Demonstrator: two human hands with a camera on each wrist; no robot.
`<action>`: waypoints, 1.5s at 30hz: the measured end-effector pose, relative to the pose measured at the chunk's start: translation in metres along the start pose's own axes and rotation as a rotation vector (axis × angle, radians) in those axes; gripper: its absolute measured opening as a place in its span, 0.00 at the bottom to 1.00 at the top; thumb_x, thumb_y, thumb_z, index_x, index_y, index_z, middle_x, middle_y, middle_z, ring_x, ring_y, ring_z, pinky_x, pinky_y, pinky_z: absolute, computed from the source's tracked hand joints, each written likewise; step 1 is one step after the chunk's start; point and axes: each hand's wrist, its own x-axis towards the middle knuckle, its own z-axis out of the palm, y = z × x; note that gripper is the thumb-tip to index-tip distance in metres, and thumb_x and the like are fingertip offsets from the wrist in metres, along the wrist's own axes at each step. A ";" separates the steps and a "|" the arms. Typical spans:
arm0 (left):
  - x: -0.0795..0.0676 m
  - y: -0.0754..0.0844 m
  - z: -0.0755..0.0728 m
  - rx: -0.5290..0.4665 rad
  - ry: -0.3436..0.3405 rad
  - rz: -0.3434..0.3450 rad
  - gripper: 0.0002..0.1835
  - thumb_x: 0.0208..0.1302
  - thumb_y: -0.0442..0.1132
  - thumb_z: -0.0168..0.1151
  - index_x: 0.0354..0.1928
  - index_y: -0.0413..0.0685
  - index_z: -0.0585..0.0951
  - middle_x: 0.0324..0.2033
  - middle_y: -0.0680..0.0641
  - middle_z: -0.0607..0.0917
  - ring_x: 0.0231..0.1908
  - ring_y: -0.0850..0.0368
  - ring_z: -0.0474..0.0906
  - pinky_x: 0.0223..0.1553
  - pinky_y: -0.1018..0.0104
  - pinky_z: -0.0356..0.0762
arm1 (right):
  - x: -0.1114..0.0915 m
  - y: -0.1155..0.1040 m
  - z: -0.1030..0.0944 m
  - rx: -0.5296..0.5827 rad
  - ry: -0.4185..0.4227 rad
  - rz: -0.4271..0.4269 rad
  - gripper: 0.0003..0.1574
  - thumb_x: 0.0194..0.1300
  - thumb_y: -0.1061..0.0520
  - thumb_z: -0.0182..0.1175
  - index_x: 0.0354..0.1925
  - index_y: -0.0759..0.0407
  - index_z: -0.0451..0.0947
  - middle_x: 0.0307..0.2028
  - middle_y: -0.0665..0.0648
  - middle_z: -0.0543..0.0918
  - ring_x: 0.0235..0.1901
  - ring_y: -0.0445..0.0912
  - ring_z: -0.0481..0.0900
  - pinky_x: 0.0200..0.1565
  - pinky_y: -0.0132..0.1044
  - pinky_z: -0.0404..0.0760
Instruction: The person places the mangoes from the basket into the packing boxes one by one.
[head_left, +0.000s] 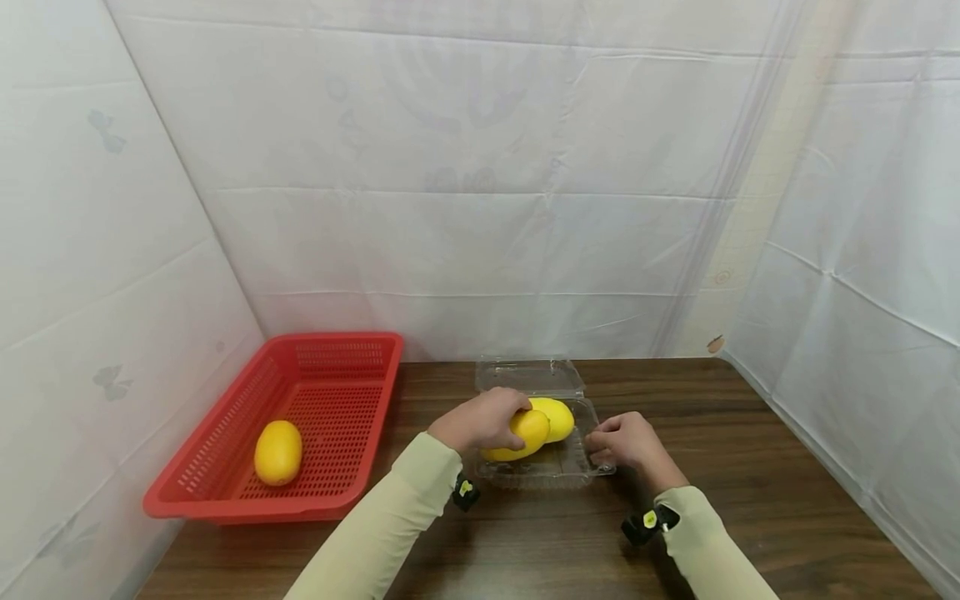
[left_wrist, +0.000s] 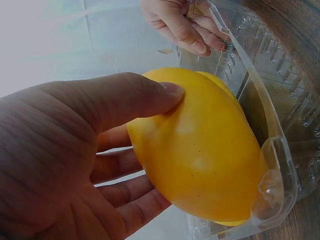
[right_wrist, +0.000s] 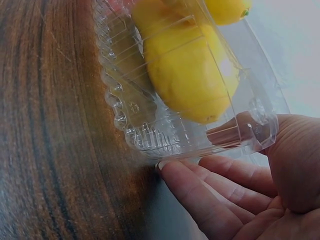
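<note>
Backing the clear plastic clamshell box, white sheeting hangs beyond a dark wood-grain tabletop.
Left of the box stands a red slotted plastic basket; the box's hinged lid is open on its far side. At the box's left side, the left hand grips a yellow oval fruit between thumb and fingers; whether it touches the box floor I cannot tell. At the box's right side, the right hand pinches the wall, thumb inside, fingers outside. A second yellow fruit lies in the box, just beside the held one; a third yellow fruit sits in the basket, well left of the box.
</note>
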 end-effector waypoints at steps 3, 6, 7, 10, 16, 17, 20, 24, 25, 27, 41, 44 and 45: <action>0.001 0.000 -0.001 0.007 -0.003 0.010 0.25 0.51 0.44 0.69 0.53 0.45 0.78 0.42 0.53 0.81 0.37 0.62 0.72 0.41 0.70 0.72 | 0.000 0.000 -0.001 -0.010 -0.001 0.004 0.10 0.55 0.56 0.66 0.33 0.62 0.84 0.28 0.56 0.85 0.25 0.45 0.83 0.29 0.38 0.82; 0.001 0.000 -0.001 0.008 -0.008 0.017 0.24 0.51 0.44 0.70 0.51 0.45 0.79 0.41 0.53 0.81 0.36 0.62 0.72 0.40 0.70 0.72 | -0.001 0.000 -0.001 -0.020 0.001 0.002 0.10 0.55 0.56 0.66 0.33 0.62 0.84 0.27 0.56 0.84 0.24 0.45 0.83 0.29 0.38 0.82; 0.002 0.000 -0.001 0.009 -0.013 0.017 0.24 0.51 0.44 0.70 0.51 0.46 0.79 0.41 0.54 0.80 0.36 0.62 0.71 0.40 0.70 0.72 | -0.001 0.000 -0.001 -0.021 0.004 0.002 0.10 0.55 0.56 0.66 0.33 0.62 0.84 0.27 0.56 0.84 0.24 0.45 0.83 0.29 0.38 0.82; 0.002 0.000 0.000 0.010 -0.036 0.021 0.22 0.51 0.45 0.70 0.49 0.47 0.80 0.37 0.55 0.79 0.34 0.62 0.70 0.38 0.70 0.71 | -0.002 -0.001 0.000 -0.017 0.006 0.002 0.10 0.56 0.56 0.66 0.33 0.62 0.84 0.27 0.56 0.84 0.24 0.46 0.84 0.29 0.38 0.83; 0.003 0.001 0.004 0.012 -0.058 0.040 0.16 0.50 0.44 0.71 0.41 0.50 0.81 0.28 0.57 0.75 0.29 0.62 0.67 0.33 0.70 0.67 | -0.001 -0.001 0.001 -0.009 0.002 0.006 0.10 0.56 0.57 0.66 0.34 0.63 0.84 0.27 0.56 0.84 0.24 0.46 0.84 0.29 0.38 0.83; 0.003 0.001 0.005 0.015 -0.057 0.043 0.15 0.50 0.44 0.71 0.40 0.51 0.81 0.27 0.57 0.75 0.28 0.62 0.66 0.33 0.70 0.67 | -0.001 -0.001 0.000 -0.011 0.002 0.005 0.10 0.56 0.56 0.66 0.34 0.63 0.84 0.27 0.56 0.84 0.24 0.46 0.84 0.29 0.38 0.83; 0.003 0.001 0.007 0.006 -0.057 0.040 0.16 0.49 0.44 0.72 0.40 0.50 0.81 0.27 0.57 0.75 0.28 0.62 0.66 0.33 0.70 0.67 | 0.000 0.000 0.000 -0.016 0.007 0.000 0.10 0.56 0.56 0.66 0.34 0.63 0.84 0.27 0.56 0.84 0.24 0.46 0.84 0.29 0.38 0.83; 0.003 0.001 0.009 -0.018 -0.058 0.017 0.19 0.48 0.44 0.73 0.43 0.49 0.81 0.29 0.58 0.76 0.30 0.62 0.68 0.35 0.71 0.68 | 0.001 0.001 0.001 -0.009 0.012 -0.006 0.10 0.56 0.57 0.66 0.34 0.63 0.84 0.26 0.56 0.85 0.24 0.46 0.84 0.29 0.38 0.83; 0.003 0.001 0.010 -0.030 -0.060 0.010 0.19 0.48 0.44 0.73 0.44 0.49 0.81 0.30 0.58 0.77 0.30 0.62 0.68 0.35 0.70 0.69 | 0.001 0.001 0.001 -0.008 0.012 -0.008 0.10 0.56 0.57 0.66 0.34 0.63 0.84 0.26 0.56 0.85 0.24 0.46 0.84 0.29 0.38 0.83; 0.002 0.001 0.011 -0.046 -0.068 0.003 0.18 0.49 0.43 0.73 0.43 0.49 0.81 0.29 0.57 0.77 0.29 0.63 0.68 0.34 0.70 0.69 | 0.002 0.001 0.001 -0.004 0.014 -0.008 0.10 0.56 0.58 0.66 0.35 0.64 0.84 0.26 0.57 0.85 0.24 0.46 0.84 0.29 0.38 0.83; 0.004 0.000 0.018 -0.067 -0.093 0.031 0.11 0.50 0.44 0.73 0.32 0.51 0.79 0.20 0.57 0.68 0.23 0.64 0.62 0.30 0.72 0.63 | 0.000 0.001 0.002 -0.025 0.029 -0.018 0.10 0.55 0.58 0.66 0.35 0.64 0.84 0.27 0.56 0.85 0.24 0.45 0.83 0.29 0.38 0.82; 0.004 0.000 0.020 -0.065 -0.070 0.012 0.13 0.49 0.45 0.73 0.35 0.50 0.81 0.22 0.57 0.73 0.24 0.64 0.64 0.31 0.72 0.66 | 0.000 0.001 0.002 -0.019 0.029 -0.020 0.10 0.55 0.58 0.66 0.34 0.64 0.84 0.26 0.56 0.84 0.24 0.45 0.83 0.28 0.38 0.82; 0.003 0.000 0.020 -0.074 -0.062 0.001 0.14 0.49 0.45 0.73 0.37 0.49 0.82 0.24 0.57 0.75 0.26 0.64 0.66 0.32 0.72 0.67 | 0.000 0.001 0.002 -0.023 0.029 -0.021 0.09 0.55 0.58 0.66 0.34 0.64 0.84 0.26 0.56 0.84 0.24 0.45 0.83 0.28 0.38 0.82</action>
